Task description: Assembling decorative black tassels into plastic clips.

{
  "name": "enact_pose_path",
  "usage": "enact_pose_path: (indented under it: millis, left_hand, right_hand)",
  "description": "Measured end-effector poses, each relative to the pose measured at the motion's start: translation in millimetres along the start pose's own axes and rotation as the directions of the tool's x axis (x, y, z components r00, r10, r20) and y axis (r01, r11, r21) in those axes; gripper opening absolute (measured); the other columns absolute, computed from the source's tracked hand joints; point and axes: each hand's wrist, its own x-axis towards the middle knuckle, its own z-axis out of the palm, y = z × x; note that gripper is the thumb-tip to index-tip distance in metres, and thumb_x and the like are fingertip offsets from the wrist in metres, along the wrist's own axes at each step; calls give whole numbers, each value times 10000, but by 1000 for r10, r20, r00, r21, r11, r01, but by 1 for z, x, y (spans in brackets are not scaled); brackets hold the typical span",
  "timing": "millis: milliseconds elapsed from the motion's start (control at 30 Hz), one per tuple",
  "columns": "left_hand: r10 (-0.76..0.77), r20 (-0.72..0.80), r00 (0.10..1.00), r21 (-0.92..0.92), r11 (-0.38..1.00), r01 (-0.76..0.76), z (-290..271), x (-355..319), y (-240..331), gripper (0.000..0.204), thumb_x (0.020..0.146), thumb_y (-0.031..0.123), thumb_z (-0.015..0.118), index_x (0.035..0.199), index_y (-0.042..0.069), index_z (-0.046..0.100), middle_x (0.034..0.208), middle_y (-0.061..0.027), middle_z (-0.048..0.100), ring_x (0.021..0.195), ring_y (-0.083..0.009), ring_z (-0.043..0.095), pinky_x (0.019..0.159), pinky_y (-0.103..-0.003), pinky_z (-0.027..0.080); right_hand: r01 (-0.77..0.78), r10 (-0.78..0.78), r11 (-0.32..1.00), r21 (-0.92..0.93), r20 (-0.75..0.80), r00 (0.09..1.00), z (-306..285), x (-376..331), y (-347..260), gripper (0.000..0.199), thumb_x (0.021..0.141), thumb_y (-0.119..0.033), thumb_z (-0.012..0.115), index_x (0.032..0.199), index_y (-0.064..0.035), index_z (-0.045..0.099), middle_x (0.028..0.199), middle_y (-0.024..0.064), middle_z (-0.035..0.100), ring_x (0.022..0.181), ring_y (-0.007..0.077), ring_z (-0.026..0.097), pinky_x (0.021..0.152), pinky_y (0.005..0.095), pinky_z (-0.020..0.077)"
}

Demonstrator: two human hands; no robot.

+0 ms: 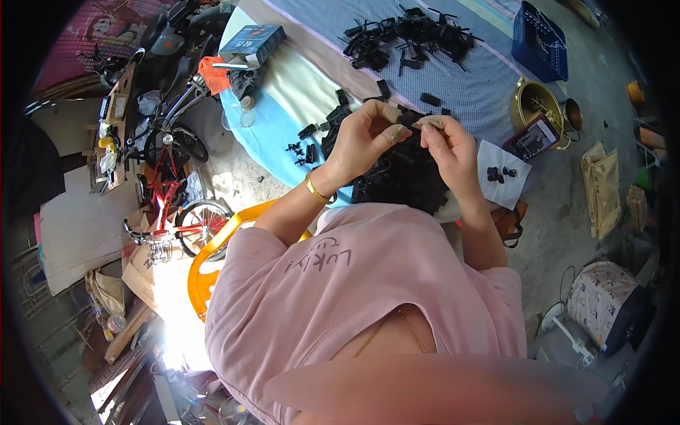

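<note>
Close together over the table, my left hand (365, 138) and my right hand (452, 152) are both closed in a pinch. A small black plastic part (409, 119) shows between the fingertips; its exact shape is mostly hidden. Tan wraps cover some fingertips, and a gold bangle (319, 190) circles my left wrist. Under the hands lies a dense heap of black plastic parts (404, 180). A few loose black pieces (303, 150) lie left of it, and another black piece (430, 99) lies just beyond my hands.
Farther back on the cloth-covered table is a second black pile (411, 39). A blue box (253, 44) stands at left, a blue basket (528, 49) at far right. A phone (531, 138) leans on a brass pot (520, 99), near white paper (511, 193) with black bits. Bicycles (166, 202) stand left.
</note>
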Motion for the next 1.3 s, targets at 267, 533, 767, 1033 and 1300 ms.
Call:
enact_pose_path:
  millis: [267,533,767,1033,1300]
  left_hand:
    - [124,-103,987,152,983,-107,11,-4,6,216,800,-7,595,998,-45,517,963,-68,571,860,-107,565,745,-236,480]
    - [393,-138,909,401,862,-311,6,-1,-1,197,713,-41,646,894,-30,570,812,-72,584,707,-134,586,635,-232,492]
    - [172,-178,969,581,813,-38,-16,9,-9,301,675,44,668,955,29,559,860,-135,607,777,-285,604,694,-320,480]
    - [-64,102,993,742,669,-33,-30,13,-30,244,717,149,661,917,20,610,941,-147,615,898,-305,586,785,-338,457]
    - [-189,-76,979,-48,981,186,-59,44,-46,483,855,252,568,1223,-21,413,1117,-109,535,999,-202,546,867,-320,438]
  right_hand:
    - [70,-66,985,-158,35,997,8,4,-8,143,882,-131,519,890,1,574,657,-23,547,530,9,414,481,150,322]
    - [-191,185,981,30,143,972,7,16,9,118,867,-124,530,828,-23,577,635,-26,530,485,4,364,433,156,266]
    - [-162,309,914,-372,378,873,-30,100,70,262,781,-145,616,1013,-24,604,727,7,591,617,56,492,559,205,403]
    - [-49,61,395,-917,-27,998,-20,177,184,257,738,-98,492,958,-34,608,865,233,611,817,364,601,717,424,485]
    - [343,-217,626,-701,265,939,-14,131,111,163,711,-133,601,870,-100,601,737,87,602,647,272,590,566,375,472]
